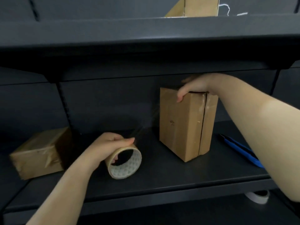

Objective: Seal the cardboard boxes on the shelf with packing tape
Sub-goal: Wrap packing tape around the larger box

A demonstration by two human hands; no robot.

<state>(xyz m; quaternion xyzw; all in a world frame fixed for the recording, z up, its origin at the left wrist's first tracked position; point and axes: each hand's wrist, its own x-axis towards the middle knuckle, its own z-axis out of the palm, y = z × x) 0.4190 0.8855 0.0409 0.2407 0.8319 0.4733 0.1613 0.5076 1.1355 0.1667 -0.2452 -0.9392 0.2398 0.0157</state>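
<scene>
Standing upright on the shelf, the cardboard box is gripped at its top by the right hand; the tape roll is clasped by the left hand; clear tape is stretched between roll and box.

Three cardboard boxes, two tape rolls, one blue cutter.

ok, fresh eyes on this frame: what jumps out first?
The upright cardboard box standing mid-shelf, with the right hand pressed over its top. Next, the roll of packing tape held by the left hand low and to the box's left, a faint clear strip stretching from it up toward the box. Then the taped box lying at far left and the blue utility knife on the shelf to the right.
</scene>
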